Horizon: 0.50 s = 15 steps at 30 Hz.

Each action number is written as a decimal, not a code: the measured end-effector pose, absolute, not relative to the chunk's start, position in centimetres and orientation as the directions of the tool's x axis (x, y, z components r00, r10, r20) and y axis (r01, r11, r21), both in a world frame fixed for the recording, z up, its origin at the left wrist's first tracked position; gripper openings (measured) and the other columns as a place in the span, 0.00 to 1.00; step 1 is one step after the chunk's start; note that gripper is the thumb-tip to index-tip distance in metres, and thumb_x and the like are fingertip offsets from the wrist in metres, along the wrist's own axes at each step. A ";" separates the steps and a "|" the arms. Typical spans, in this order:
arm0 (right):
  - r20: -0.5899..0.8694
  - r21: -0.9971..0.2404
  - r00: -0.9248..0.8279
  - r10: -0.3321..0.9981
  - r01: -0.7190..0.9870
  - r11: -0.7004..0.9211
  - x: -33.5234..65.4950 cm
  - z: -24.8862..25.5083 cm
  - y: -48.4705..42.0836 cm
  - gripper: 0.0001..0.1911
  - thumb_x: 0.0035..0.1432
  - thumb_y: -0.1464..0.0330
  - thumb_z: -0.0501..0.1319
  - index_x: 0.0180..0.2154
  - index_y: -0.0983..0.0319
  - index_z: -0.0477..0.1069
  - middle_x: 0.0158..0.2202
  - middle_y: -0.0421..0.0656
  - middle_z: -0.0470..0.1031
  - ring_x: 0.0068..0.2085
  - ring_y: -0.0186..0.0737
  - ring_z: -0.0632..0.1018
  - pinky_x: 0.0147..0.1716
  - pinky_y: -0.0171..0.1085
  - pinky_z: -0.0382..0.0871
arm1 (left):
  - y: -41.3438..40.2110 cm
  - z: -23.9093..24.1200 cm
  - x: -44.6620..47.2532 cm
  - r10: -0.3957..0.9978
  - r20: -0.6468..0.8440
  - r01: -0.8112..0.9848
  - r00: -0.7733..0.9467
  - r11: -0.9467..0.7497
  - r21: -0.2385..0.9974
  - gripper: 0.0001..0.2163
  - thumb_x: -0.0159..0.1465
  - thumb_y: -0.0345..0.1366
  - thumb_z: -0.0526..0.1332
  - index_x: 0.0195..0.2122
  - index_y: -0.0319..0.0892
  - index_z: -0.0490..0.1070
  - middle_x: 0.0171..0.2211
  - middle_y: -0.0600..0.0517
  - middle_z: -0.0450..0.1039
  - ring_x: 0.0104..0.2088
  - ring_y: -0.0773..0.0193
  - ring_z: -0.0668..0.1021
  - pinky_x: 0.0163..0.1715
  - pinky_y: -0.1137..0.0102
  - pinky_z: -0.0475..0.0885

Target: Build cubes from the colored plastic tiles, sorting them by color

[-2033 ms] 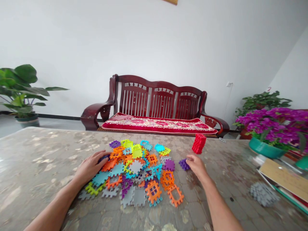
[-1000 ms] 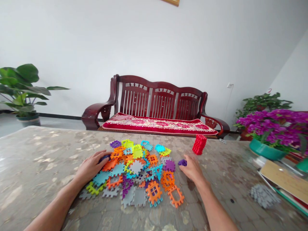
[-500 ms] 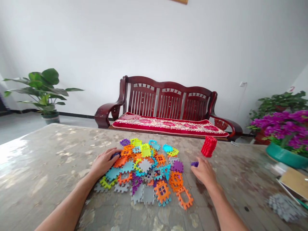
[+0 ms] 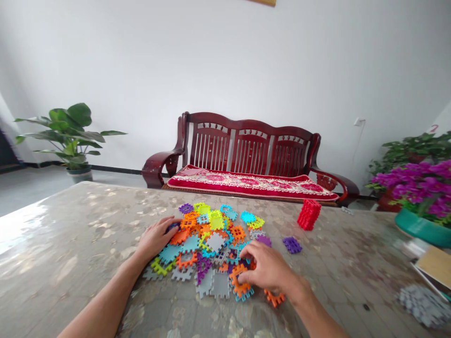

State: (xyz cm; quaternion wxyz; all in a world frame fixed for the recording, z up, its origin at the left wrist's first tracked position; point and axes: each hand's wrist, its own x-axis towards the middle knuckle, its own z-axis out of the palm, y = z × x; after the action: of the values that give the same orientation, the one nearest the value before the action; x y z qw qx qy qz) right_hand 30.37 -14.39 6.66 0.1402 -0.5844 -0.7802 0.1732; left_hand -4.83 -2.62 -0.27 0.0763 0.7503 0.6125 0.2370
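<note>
A pile of flat plastic interlocking tiles (image 4: pixel 211 239) in orange, teal, grey, purple and lime lies on the marbled table (image 4: pixel 70 244). My left hand (image 4: pixel 155 239) rests palm down on the pile's left edge, fingers curled over an orange tile and a dark one. My right hand (image 4: pixel 266 270) lies over the pile's near right side, fingers bent onto an orange window tile (image 4: pixel 238 281). A single purple tile (image 4: pixel 291 244) lies apart to the right. A red block of stacked tiles (image 4: pixel 309 214) stands behind it.
A grey stack of tiles (image 4: pixel 421 305) and a book (image 4: pixel 435 265) lie at the table's right edge beside a teal pot of purple flowers (image 4: pixel 419 199). A dark wooden bench (image 4: pixel 246 164) and a leafy potted plant (image 4: pixel 70 136) stand behind the table.
My right hand has let go of the purple tile, leaving it on the table, and moved left and nearer onto the pile's orange tiles. The left hand has stayed put.
</note>
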 end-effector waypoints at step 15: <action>0.009 -0.300 -0.271 0.963 0.918 0.261 28.6 5.3 -15.9 0.31 0.45 0.71 0.59 0.54 0.56 0.65 0.51 0.46 0.72 0.51 0.46 0.73 0.48 0.39 0.63 | -2.6 -0.4 -4.8 0.956 0.260 0.880 0.140 -0.240 0.409 0.20 0.64 0.47 0.49 0.53 0.52 0.73 0.58 0.50 0.70 0.57 0.56 0.72 0.58 0.62 0.64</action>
State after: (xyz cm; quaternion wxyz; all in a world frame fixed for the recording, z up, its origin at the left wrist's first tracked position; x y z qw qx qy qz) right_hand 28.56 -15.90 5.27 0.0953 -0.5961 -0.7884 0.1181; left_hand -4.84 -2.57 -0.35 0.0793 0.7507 0.6113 0.2375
